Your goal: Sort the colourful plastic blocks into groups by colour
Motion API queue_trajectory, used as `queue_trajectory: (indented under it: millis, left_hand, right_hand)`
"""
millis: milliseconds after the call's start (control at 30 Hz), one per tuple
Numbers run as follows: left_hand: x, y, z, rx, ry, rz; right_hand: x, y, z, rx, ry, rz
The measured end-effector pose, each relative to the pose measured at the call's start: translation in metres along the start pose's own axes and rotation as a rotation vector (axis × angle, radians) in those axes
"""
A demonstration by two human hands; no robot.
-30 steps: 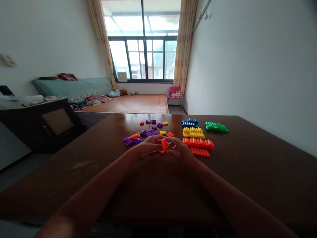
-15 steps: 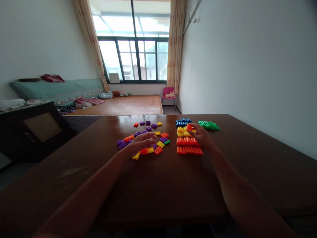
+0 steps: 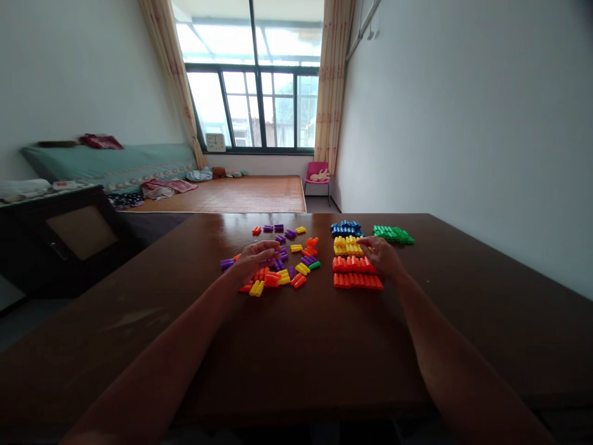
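My left hand (image 3: 257,258) hovers over a loose spread of small plastic double-tube pieces, its fingers stretched out and holding nothing. Around it lie purple pieces (image 3: 227,264), orange pieces (image 3: 272,279), yellow pieces (image 3: 256,288) and a green piece (image 3: 314,265). My right hand (image 3: 380,254) is at the right end of the yellow rows (image 3: 347,245), thumb and fingers pinched on a yellow piece there, partly hidden by the hand. Nearer to me are two orange-red rows (image 3: 356,281), and beyond the yellow sit the blue rows (image 3: 346,228).
Green rows (image 3: 393,234) stand at the back right of the dark brown table (image 3: 296,352). Beyond the table are a bed (image 3: 250,193), a pink chair (image 3: 317,170) and a window. A dark cabinet (image 3: 69,232) stands at the left.
The orange piece in my right hand is gone from it; an orange piece now lies at the right of the loose spread. My left hand has drawn back slightly left.
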State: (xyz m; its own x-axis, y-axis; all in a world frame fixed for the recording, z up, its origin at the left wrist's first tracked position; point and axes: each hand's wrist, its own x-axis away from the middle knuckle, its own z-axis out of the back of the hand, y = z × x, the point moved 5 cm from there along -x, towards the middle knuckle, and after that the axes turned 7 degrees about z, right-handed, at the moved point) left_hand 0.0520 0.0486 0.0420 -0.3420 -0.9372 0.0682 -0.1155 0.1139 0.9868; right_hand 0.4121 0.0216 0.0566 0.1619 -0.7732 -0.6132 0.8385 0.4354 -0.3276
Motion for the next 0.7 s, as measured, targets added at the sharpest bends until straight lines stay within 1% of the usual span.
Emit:
queue_trajectory:
  millis: [133, 200, 300, 333, 400, 500, 567, 633, 700]
  left_hand:
    - [0.001, 0.002, 0.003, -0.05, 0.042, -0.026]
    - [0.0, 0.001, 0.003, -0.095, 0.062, -0.033]
    - [-0.014, -0.001, 0.0, -0.233, 0.076, -0.034]
    - [-0.022, -0.002, -0.001, -0.32, 0.088, -0.04]
    - [-0.041, 0.001, -0.007, -0.566, 0.119, -0.094]
    - [-0.073, 0.011, -0.024, -1.0, 0.122, -0.249]
    - [-0.093, 0.018, -0.036, -1.228, 0.119, -0.347]
    - [-0.111, 0.02, -0.045, -1.389, 0.132, -0.398]
    - [-0.127, 0.017, -0.051, -1.479, 0.134, -0.405]
  right_hand:
    - [0.0, -0.016, -0.005, -0.021, 0.017, 0.042]
    - [0.0, -0.024, -0.008, -0.032, 0.046, 0.071]
    - [-0.001, -0.027, -0.008, -0.078, 0.117, 0.067]
    - [-0.001, -0.025, -0.008, -0.101, 0.144, 0.053]
    - [-0.001, -0.021, -0.007, -0.143, 0.196, 0.027]
    - [-0.001, -0.021, -0.008, -0.161, 0.244, 0.042]
    - [-0.001, -0.025, -0.009, -0.136, 0.241, 0.083]
    - [0.0, -0.033, -0.009, -0.088, 0.22, 0.13]
    - [0.0, -0.04, -0.009, -0.042, 0.187, 0.173]
